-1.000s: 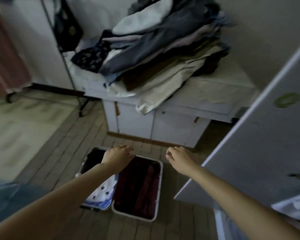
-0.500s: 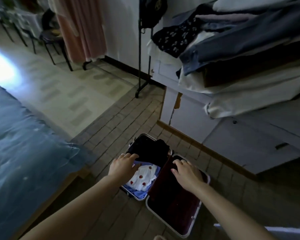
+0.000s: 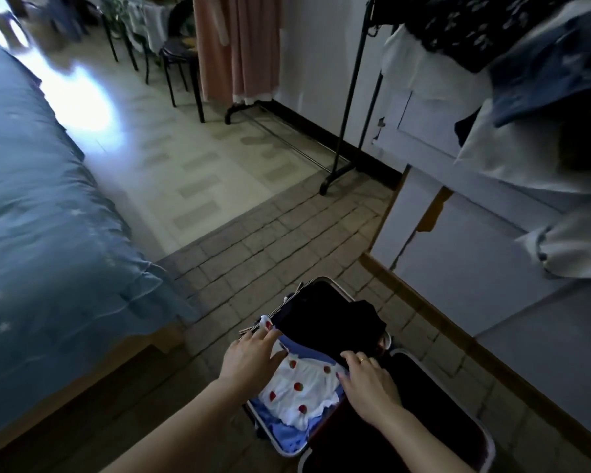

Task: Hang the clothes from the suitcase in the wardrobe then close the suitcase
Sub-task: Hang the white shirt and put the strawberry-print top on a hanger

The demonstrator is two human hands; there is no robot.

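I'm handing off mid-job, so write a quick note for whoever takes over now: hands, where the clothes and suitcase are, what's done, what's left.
Left hand: open, fingers laid on the left edge of the clothes in the suitcase.
Right hand: open, fingertips at the lower edge of the black garment.
Suitcase lies open on the tiled floor; the black garment sits on top, the strawberry-print white garment under it over blue fabric.
Done: nothing visibly lifted out yet.
Left: take out each garment, hang it in the wardrobe, then close the suitcase.
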